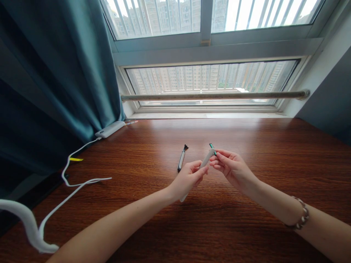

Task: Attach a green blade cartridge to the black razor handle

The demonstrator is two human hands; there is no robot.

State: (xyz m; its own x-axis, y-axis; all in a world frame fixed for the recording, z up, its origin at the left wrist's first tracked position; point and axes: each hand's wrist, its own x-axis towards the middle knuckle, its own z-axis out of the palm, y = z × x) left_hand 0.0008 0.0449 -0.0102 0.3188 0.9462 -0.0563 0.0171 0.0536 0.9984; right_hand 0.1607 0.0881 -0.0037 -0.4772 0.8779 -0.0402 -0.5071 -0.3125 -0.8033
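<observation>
My left hand [190,177] is closed around a slim, pale grey stick-like handle [206,159]. One end points up toward my other hand, and the lower end shows beneath my palm. Between thumb and fingertips, my right hand [233,166] pinches a small, narrow dark green and black strip [211,146], which looks like a razor cartridge. The strip is close to the handle's upper end; whether they touch I cannot tell. Just beyond my left hand, a black and grey razor-like handle [181,159] lies on the brown wooden table [142,219].
A white power strip or adapter [110,129] lies at the back left by the blue curtain [90,73]. Its white cable [65,170] runs along the table's left side, near a yellow tag [76,159] and a thick white curved stand [24,215]. Behind is a window with a rail [214,96].
</observation>
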